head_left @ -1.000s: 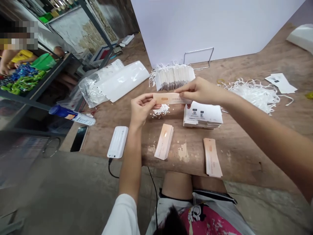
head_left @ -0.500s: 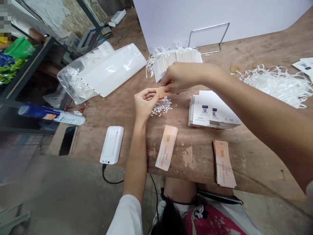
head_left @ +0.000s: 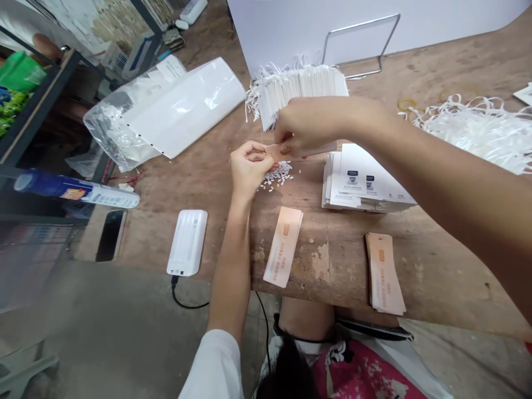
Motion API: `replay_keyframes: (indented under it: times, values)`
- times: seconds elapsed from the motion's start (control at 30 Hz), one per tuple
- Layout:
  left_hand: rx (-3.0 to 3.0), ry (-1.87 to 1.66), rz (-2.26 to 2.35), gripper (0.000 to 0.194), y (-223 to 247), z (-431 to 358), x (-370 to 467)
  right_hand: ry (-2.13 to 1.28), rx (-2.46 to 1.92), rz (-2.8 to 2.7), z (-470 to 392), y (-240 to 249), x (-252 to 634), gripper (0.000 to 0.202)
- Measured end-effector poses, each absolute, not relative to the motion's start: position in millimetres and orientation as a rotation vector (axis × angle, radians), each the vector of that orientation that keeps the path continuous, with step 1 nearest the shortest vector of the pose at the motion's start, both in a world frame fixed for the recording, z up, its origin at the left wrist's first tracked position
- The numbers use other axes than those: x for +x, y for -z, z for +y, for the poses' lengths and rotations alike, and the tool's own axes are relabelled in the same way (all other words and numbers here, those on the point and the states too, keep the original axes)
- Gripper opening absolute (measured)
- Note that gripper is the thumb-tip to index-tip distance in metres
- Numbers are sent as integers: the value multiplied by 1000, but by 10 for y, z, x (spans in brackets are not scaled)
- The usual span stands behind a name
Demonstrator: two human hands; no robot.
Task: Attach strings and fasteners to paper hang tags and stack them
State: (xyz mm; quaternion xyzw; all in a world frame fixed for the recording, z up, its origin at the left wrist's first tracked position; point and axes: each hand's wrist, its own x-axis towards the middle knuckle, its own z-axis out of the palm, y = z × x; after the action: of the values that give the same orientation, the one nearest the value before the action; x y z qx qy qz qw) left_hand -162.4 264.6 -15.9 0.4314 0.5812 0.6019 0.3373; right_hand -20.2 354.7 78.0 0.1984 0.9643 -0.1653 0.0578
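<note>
My left hand pinches one end of a pale orange card tag between thumb and fingers. From the other side, my right hand grips the same tag, its fingertips close to the left ones. Part of the tag is hidden by both hands. Just below them lies a small heap of tiny white pieces on the wooden table. Behind my right hand stands a row of white cards with white strings. Two stacks of orange tags, a left one and a right one, lie near the front edge.
White printed cards are stacked right of the hands, with a pile of white strings beyond. A metal stand is at the back. Leftward are a plastic bag, a power bank, a phone and a blue-white tube.
The view has shifted slightly, so the far table items sit a little higher. Both hands stay together on the orange tag with only small finger movement.
</note>
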Motion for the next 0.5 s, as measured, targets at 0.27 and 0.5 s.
replay_keyframes:
  times: [0.27,0.5]
  values:
    - [1154,-1537,1510,15,178,2620,-1629,438,576,2933,3562,-743,-170,18]
    - [1111,-1546,1450,9,180,2602,-1659,483,544,2961,3601,-631,-85,22]
